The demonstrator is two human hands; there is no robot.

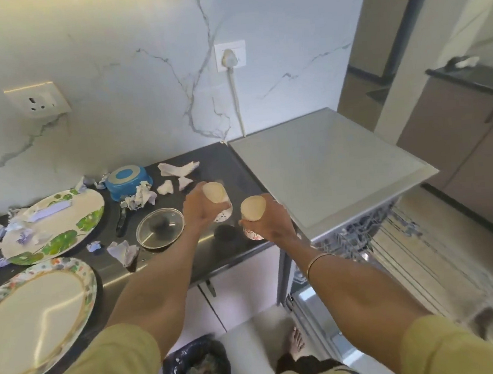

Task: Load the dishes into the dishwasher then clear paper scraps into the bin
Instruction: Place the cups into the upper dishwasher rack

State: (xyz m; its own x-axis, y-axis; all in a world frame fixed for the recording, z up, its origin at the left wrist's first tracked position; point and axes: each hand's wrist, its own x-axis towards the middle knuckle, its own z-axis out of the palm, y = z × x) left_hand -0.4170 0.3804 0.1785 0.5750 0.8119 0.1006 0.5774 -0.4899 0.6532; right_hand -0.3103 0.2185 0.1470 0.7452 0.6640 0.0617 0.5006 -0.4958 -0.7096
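My left hand [201, 210] grips a small patterned cup [215, 193] above the dark countertop [215, 258]. To its right, my right hand [268, 225] grips a second patterned cup [253, 207] near the counter's right end. The dishwasher [327, 167] stands just right of the counter, with its rack [359, 233] pulled out below. Two large floral plates [55, 224] [33, 321] lie on the left, the far one holding paper. Crumpled paper scraps [139, 197] are scattered over the counter. A bin lined with a dark bag [195, 367] sits on the floor below.
A glass pot lid [160, 227] lies beside my left hand. An upturned blue bowl [128, 179] sits near the marble wall, and a dark utensil handle [121, 221] lies by the far plate. A white cord [236, 98] hangs from a wall socket. My bare foot [296, 342] is by the dishwasher door.
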